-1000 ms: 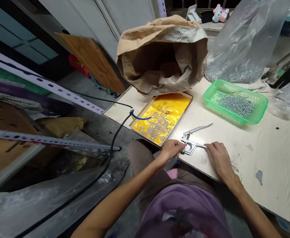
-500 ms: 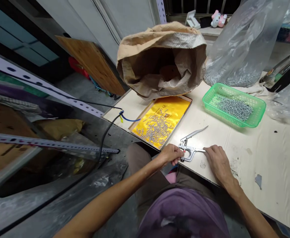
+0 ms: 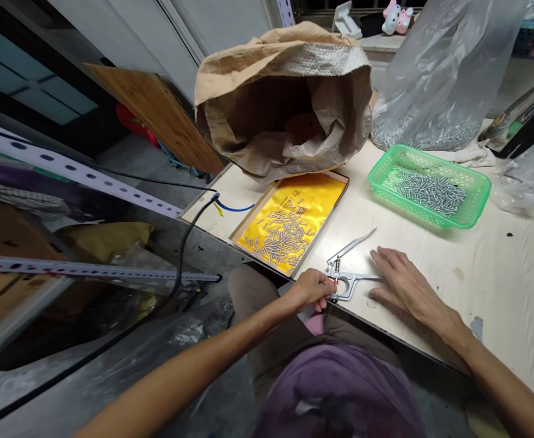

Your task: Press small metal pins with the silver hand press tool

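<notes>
Metal hand pliers with a spring and two spread handles lie at the table's front edge. My left hand is closed at their jaw end; whatever its fingertips pinch is too small to make out. Around the end of the lower handle, my right hand is spread with thumb and fingers apart, holding nothing. Left of the pliers, a shallow tray with a yellow lining bears many small metal pieces. A green basket farther right holds more small metal pieces.
A large open paper sack stands behind the tray. At the back right are a clear plastic bag of metal pieces and a kettle. Black cable crosses the left side, beside a perforated metal rail.
My right hand has opened from its hold on the handle end, its fingers now raised and spread. The left hand stays at the jaws. The view has shifted slightly.
</notes>
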The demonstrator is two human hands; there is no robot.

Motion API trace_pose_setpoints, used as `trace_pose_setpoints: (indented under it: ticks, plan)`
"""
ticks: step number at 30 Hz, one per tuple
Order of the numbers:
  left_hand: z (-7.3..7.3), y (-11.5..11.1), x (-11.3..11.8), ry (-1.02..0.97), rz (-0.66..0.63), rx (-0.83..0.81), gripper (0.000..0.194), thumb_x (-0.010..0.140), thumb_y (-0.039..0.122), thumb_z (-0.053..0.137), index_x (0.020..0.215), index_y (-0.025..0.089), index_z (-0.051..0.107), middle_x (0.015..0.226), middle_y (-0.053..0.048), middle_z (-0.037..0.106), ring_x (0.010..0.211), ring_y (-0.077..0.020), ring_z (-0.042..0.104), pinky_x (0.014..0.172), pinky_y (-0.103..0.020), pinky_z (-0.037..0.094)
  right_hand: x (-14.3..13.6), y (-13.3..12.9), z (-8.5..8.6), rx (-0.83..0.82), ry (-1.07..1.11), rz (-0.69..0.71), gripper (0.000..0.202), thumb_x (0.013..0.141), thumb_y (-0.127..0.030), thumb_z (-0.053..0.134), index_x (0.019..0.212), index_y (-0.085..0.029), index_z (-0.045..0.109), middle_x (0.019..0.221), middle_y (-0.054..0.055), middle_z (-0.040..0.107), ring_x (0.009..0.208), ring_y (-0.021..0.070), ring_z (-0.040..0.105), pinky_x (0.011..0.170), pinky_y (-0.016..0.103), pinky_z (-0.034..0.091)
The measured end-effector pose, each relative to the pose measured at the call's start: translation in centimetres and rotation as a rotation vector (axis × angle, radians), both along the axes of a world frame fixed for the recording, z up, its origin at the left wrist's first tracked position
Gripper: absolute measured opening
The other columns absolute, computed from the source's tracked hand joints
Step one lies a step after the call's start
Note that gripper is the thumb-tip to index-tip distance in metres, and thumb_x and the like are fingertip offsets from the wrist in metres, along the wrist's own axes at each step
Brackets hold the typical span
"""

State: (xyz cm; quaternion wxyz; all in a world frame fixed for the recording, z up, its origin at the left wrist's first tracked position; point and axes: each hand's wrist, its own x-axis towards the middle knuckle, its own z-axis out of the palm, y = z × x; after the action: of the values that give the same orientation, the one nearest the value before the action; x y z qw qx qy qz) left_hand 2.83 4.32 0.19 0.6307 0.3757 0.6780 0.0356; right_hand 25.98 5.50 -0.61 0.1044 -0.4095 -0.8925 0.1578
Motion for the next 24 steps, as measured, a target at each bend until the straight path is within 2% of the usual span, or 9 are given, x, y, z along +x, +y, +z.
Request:
trace_pose_setpoints:
  ticks: [3,6,10,16,24]
  plan:
    - [0.0,0.1,0.0,0.011,-0.022,-0.017,0.018,0.078,0.015,0.055,0.061,0.012,0.054,0.038,0.006,0.05,0.032,-0.006,0.048,0.037,-0.013,0.038,0.1,2.3,0.0,0.039,-0.055,0.079,0.08,0.077,-0.043,0.065,0.141,-0.016,0.024,0.142,0.02,0.032,0.132,0.0366,0.025,0.098,0.054,0.036]
    - [0.2,0.2,0.1,0.036,-0.035,-0.018,0.018,0.078,0.016,0.056,0.06,0.013,0.054,0.037,0.006,0.049,0.031,-0.0067,0.047,0.037,-0.014,0.038,-0.6,4.5,-0.4,0.029,-0.155,0.149,0.094,0.068,-0.049,0.072,0.142,-0.018,0.023,0.146,0.02,0.025,0.136,0.0394,0.015,0.101,0.057,0.031]
    - [0.5,0.2,0.4,0.06,-0.02,-0.017,0.019,0.077,0.015,0.056,0.058,0.013,0.053,0.036,0.007,0.047,0.03,-0.0072,0.046,0.036,-0.015,0.037,-1.7,6.3,-0.8,-0.02,-0.253,0.203,0.105,0.057,-0.054,0.077,0.14,-0.015,0.027,0.141,0.022,0.033,0.132,0.0422,0.022,0.1,0.062,0.028]
    - [0.5,0.3,0.5,0.07,-0.011,-0.022,0.017,0.074,0.014,0.057,0.058,0.013,0.054,0.037,0.007,0.049,0.031,-0.0074,0.047,0.038,-0.015,0.038,-2.1,6.5,-0.4,0.03,-0.241,0.185,0.102,0.052,-0.055,0.079,0.133,-0.011,0.037,0.122,0.021,0.051,0.114,0.0387,0.044,0.097,0.058,0.032]
    - [0.7,0.2,0.6,0.071,-0.014,-0.06,0.013,0.078,0.013,0.056,0.065,0.013,0.056,0.038,0.007,0.048,0.034,-0.0091,0.049,0.043,-0.019,0.043,-1.8,5.5,0.0,0.066,-0.234,0.155,0.081,0.059,-0.051,0.078,0.125,-0.014,0.048,0.111,0.015,0.056,0.103,0.0332,0.048,0.089,0.048,0.038]
